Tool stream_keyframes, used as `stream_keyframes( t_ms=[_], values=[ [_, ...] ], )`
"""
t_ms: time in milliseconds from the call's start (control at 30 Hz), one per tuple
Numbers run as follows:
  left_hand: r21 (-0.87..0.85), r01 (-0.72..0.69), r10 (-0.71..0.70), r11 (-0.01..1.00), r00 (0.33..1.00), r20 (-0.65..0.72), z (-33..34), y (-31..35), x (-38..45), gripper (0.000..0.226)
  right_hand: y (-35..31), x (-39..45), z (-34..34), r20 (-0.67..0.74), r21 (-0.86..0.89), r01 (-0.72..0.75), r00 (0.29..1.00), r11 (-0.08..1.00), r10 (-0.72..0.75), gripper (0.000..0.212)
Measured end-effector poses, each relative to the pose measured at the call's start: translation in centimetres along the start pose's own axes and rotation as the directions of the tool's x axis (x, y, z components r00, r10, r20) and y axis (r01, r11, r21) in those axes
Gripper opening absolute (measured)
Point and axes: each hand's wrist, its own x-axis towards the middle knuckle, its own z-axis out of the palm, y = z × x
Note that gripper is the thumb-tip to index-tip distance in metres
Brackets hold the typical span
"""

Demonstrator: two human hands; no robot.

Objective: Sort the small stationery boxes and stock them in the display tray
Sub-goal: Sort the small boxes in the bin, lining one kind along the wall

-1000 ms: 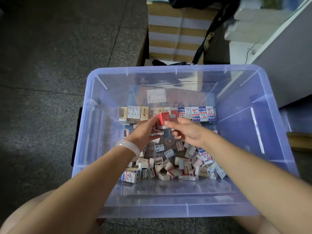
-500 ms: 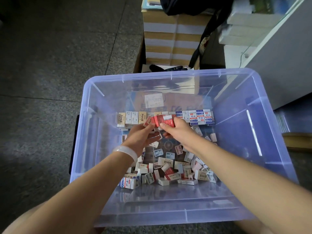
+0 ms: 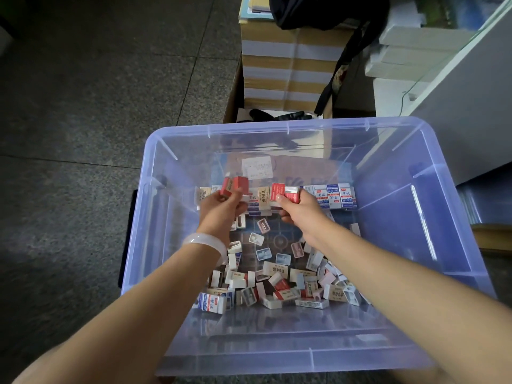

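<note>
A clear bluish plastic bin (image 3: pixel 443 245) holds a loose heap of small stationery boxes (image 3: pixel 282 284) on its floor. A neat upright row of boxes (image 3: pixel 332 196) lines the far wall: beige ones at the left, blue-and-white ones at the right. My left hand (image 3: pixel 221 206), with a white bracelet on its wrist, grips red boxes (image 3: pixel 235 185) above the row's left part. My right hand (image 3: pixel 300 207) pinches red-and-white boxes (image 3: pixel 285 193) at the middle of the row.
The bin stands on a dark stone floor (image 3: pixel 83 106). Behind it are striped cardboard cartons (image 3: pixel 288 59) with a black bag (image 3: pixel 327 9) on top, black gloves (image 3: pixel 279 116), and a grey cabinet (image 3: pixel 471 101) at the right.
My hands were together holding one clump of red boxes. They have separated: the left carried some leftward, the right set its share into the row's middle.
</note>
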Motion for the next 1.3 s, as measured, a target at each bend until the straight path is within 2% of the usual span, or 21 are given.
stream_keyframes(
  t_ms=[67,167,233,367,467,567,633,733,867,933,1033,1133,1300],
  values=[
    [0.013,-0.031,0.032,0.999,0.993,-0.118,-0.5,0.4,0.8,0.010,-0.4,0.5,0.2,-0.063,-0.048,0.007,0.998,0.999,-0.010,0.006],
    [0.045,0.045,-0.034,0.998,0.975,-0.221,-1.1,0.0,1.5,0.021,-1.0,0.9,2.1,-0.061,-0.110,0.015,0.998,0.994,-0.022,0.015],
    [0.032,0.099,-0.090,0.995,0.972,-0.218,-1.3,-0.4,1.4,0.017,-1.0,1.6,3.8,-0.070,-0.196,0.009,0.997,0.981,-0.024,0.020],
    [-0.031,0.125,-0.129,0.992,0.970,-0.204,-1.4,-0.4,1.1,0.009,-0.5,2.2,5.7,-0.077,-0.382,0.031,0.995,0.924,-0.065,0.012],
    [-0.053,0.160,-0.166,0.986,0.972,-0.168,-1.3,-0.6,0.9,0.010,-0.1,1.5,5.7,-0.065,-0.428,0.098,0.988,0.899,-0.139,0.026],
    [-0.029,0.162,-0.164,0.986,0.975,-0.147,-0.7,-0.9,0.6,0.015,0.2,1.1,5.2,0.009,-0.490,0.195,0.976,0.850,-0.219,0.026],
    [0.035,0.153,-0.146,0.988,0.978,-0.150,-0.2,-1.3,0.4,0.017,0.1,1.2,4.5,0.044,-0.484,0.217,0.973,0.848,-0.224,0.029],
    [0.067,0.151,-0.144,0.986,0.984,-0.101,0.6,-2.1,0.1,0.016,-0.4,1.6,2.7,0.008,-0.474,0.197,0.975,0.858,-0.220,0.027],
    [0.098,0.219,-0.211,0.971,0.974,-0.084,2.3,-1.6,0.7,0.015,-0.7,1.6,0.9,0.025,-0.379,0.109,0.994,0.919,-0.108,0.028],
    [0.079,0.235,-0.226,0.969,0.968,-0.107,3.4,-1.3,1.2,0.018,-0.6,1.4,0.8,0.054,-0.350,0.063,0.997,0.935,-0.047,0.027],
    [0.171,0.226,-0.194,0.959,0.964,-0.184,4.7,-1.8,1.8,0.024,0.2,1.6,0.8,0.102,-0.406,0.140,0.989,0.903,-0.108,0.029],
    [0.234,0.234,-0.171,0.944,0.951,-0.258,5.5,-2.5,1.8,0.023,0.7,1.7,0.7,0.033,-0.441,0.169,0.985,0.881,-0.172,0.029],
    [0.321,0.157,-0.046,0.934,0.944,-0.326,6.5,-2.8,0.8,0.011,0.5,1.4,0.8,-0.123,-0.344,0.089,0.983,0.935,-0.138,0.028]
  ],
)
